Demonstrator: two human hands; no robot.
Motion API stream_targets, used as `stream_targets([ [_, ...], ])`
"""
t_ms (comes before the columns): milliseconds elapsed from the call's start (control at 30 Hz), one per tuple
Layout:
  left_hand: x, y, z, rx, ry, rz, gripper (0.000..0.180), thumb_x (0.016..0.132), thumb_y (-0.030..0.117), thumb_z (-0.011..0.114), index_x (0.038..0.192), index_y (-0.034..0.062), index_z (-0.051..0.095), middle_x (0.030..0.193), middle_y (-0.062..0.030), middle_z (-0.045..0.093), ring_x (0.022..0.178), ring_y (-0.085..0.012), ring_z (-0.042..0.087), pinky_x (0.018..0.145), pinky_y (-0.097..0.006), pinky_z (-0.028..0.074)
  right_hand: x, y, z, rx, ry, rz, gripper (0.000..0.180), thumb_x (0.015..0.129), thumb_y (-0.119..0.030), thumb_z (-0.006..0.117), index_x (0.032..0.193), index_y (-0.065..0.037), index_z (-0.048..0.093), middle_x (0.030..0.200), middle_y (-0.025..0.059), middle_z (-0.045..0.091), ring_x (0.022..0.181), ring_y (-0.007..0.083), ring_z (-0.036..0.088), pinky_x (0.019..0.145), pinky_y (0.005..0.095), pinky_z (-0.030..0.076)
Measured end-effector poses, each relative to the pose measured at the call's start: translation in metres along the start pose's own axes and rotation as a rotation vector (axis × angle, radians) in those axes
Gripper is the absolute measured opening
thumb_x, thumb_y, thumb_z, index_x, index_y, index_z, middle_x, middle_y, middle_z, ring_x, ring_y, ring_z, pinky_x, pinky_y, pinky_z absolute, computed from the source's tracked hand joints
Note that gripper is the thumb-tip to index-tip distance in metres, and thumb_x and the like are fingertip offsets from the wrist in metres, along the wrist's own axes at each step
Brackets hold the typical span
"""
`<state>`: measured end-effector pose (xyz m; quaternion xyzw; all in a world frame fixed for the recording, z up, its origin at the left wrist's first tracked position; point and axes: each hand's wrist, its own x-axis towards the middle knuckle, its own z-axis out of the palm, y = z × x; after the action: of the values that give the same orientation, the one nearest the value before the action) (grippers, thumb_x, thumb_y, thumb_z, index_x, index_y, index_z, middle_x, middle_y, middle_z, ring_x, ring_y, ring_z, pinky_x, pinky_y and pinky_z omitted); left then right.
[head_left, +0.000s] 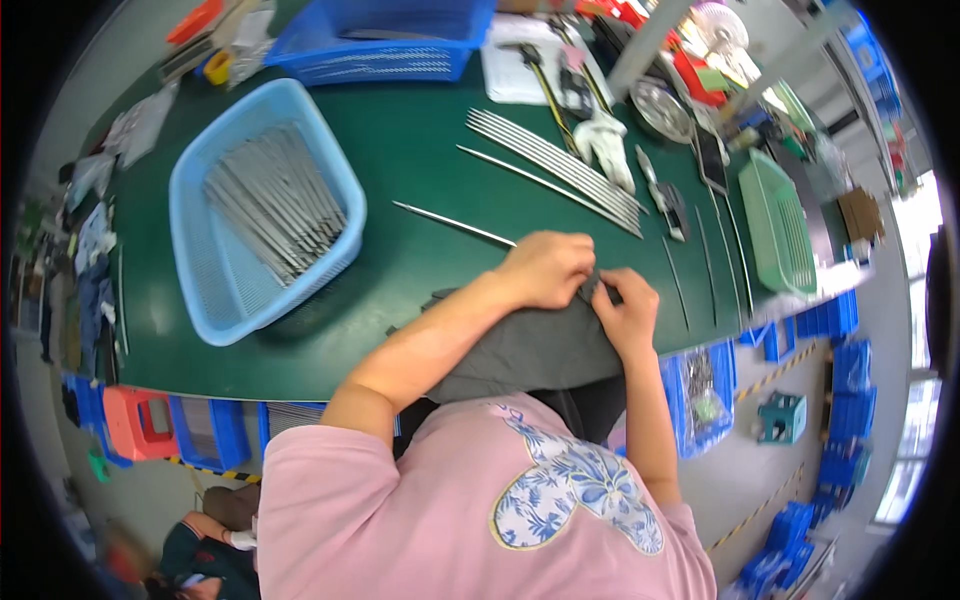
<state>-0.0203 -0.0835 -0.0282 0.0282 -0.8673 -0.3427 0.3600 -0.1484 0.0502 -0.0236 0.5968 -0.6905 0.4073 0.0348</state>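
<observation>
My left hand is closed around a thin, shiny metal rod, whose pointed end sticks out to the far left over the green table. Close beside it on the right, my right hand pinches a fold of dark grey cloth. This cloth spreads over the table's front edge and my lap. Between the two hands the rod's other end is hidden by fingers and cloth. Beyond the hands lies a row of similar metal rods, with one rod set slightly apart on its near side.
At left stands a light blue basket holding many grey rods. A darker blue crate is at the back. Calipers, a white glove, a digital caliper and a green basket lie farther right.
</observation>
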Motion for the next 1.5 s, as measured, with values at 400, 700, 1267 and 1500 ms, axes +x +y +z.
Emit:
stream_targets([
  [400, 0.000, 0.003, -0.009, 0.011, -0.074, -0.074, 0.014, 0.066, -0.002, 0.069, 0.073, 0.0022, 0.057, 0.077, -0.0076, 0.058, 0.065, -0.0296, 0.059, 0.054, -0.036, 0.045, 0.004, -0.007, -0.001, 0.058, 0.012, -0.030, 0.011, 0.070, -0.007, 0.068, 0.081, -0.004, 0.069, 0.074, 0.0074, 0.066, 0.070, 0.0261, 0.062, 0.071, 0.0365, 0.047],
  [700, 0.002, 0.004, -0.009, 0.044, -0.087, -0.047, 0.012, 0.067, -0.001, 0.066, 0.070, 0.0038, 0.055, 0.075, -0.0074, 0.057, 0.064, -0.0304, 0.058, 0.054, -0.039, 0.044, 0.007, -0.010, 0.002, 0.112, 0.016, 0.165, 0.007, 0.069, -0.007, 0.067, 0.074, -0.002, 0.068, 0.067, 0.0087, 0.064, 0.063, 0.0261, 0.061, 0.063, 0.0364, 0.048],
  [1267, 0.001, 0.005, -0.019, 0.134, -0.071, 0.054, 0.016, 0.063, -0.003, 0.068, 0.070, 0.0034, 0.056, 0.077, -0.0062, 0.059, 0.065, -0.0277, 0.060, 0.054, -0.035, 0.046, 0.007, -0.011, -0.001, 0.078, -0.123, 0.001, 0.012, 0.077, -0.008, 0.067, 0.086, -0.001, 0.064, 0.079, 0.0105, 0.062, 0.074, 0.0271, 0.058, 0.072, 0.0361, 0.044],
  [1500, 0.008, 0.006, -0.014, 0.077, -0.059, 0.049, 0.012, 0.067, 0.001, 0.066, 0.069, 0.0052, 0.055, 0.074, -0.0064, 0.055, 0.064, -0.0292, 0.058, 0.053, -0.039, 0.044, 0.007, -0.003, -0.001, 0.238, -0.020, 0.183, 0.016, 0.071, -0.010, 0.073, 0.079, -0.002, 0.063, 0.073, 0.0117, 0.061, 0.069, 0.0287, 0.059, 0.063, 0.0367, 0.046],
])
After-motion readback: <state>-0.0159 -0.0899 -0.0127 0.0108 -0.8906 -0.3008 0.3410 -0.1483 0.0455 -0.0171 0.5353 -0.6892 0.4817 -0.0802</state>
